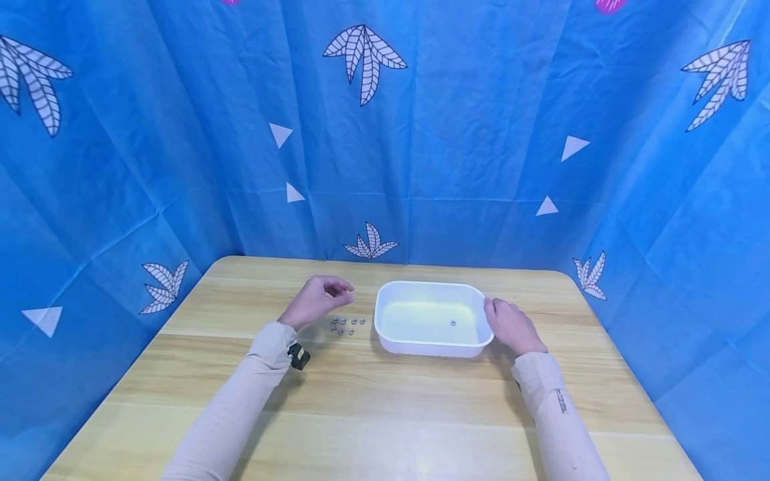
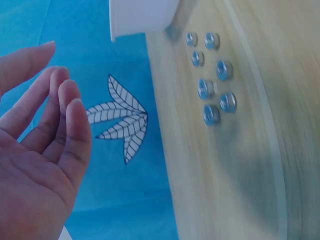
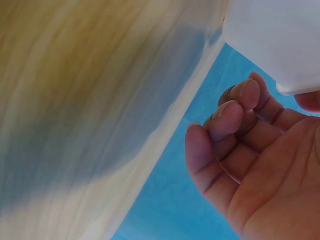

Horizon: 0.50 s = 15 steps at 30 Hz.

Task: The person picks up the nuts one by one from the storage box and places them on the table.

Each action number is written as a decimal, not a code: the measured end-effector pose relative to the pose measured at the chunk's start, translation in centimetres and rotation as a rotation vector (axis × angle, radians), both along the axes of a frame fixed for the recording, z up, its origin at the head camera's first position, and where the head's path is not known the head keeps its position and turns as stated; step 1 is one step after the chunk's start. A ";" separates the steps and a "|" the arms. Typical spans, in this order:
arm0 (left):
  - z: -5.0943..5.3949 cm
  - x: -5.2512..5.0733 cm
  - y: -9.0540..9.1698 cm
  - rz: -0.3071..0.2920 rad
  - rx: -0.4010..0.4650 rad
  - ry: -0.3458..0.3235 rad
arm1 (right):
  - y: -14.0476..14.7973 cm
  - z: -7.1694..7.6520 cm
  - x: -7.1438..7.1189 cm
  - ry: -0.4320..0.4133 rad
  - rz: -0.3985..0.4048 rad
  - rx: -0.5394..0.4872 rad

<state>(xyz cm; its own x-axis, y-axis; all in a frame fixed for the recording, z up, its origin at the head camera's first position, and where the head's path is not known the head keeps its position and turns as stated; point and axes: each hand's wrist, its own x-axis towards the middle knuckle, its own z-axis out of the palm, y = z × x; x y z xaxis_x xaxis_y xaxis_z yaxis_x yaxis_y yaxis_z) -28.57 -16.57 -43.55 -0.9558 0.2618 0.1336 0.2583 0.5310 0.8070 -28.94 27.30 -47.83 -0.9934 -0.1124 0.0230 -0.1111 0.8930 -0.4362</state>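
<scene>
My left hand [image 1: 319, 298] hovers over the table, left of the tub, fingers loosely bent. In the left wrist view the thumb stands apart from the fingers [image 2: 75, 130], and nothing shows between them. Just below and to its right lie several small silver metal nuts [image 2: 224, 70], loosely grouped on the wood. A white plastic tub [image 1: 436, 348] stands right of them, with one small metal piece [image 1: 454, 323] on its floor. My right hand [image 1: 511, 324] holds the tub's right rim, the thumb at the edge and the other fingers curled outside it.
The light wood table [image 1: 385, 401] ends at a blue curtain [image 1: 481, 133] with white leaf and triangle prints, hanging behind it and along both sides. A dark device [image 1: 299, 356] is strapped at the left wrist.
</scene>
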 end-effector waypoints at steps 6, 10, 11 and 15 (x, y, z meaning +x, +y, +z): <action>0.1 0.0 1.2 -0.015 0.026 0.005 | 0.0 -0.1 0.0 -0.003 -0.001 0.003; 0.3 -0.1 2.2 -0.028 0.049 -0.012 | 0.0 -0.1 0.1 -0.005 -0.001 0.004; 0.3 -0.2 2.5 -0.034 0.057 -0.015 | 0.0 -0.1 0.1 -0.006 0.000 0.003; 0.5 -0.3 3.9 -0.061 0.079 -0.017 | 0.1 0.0 0.1 -0.003 0.001 0.001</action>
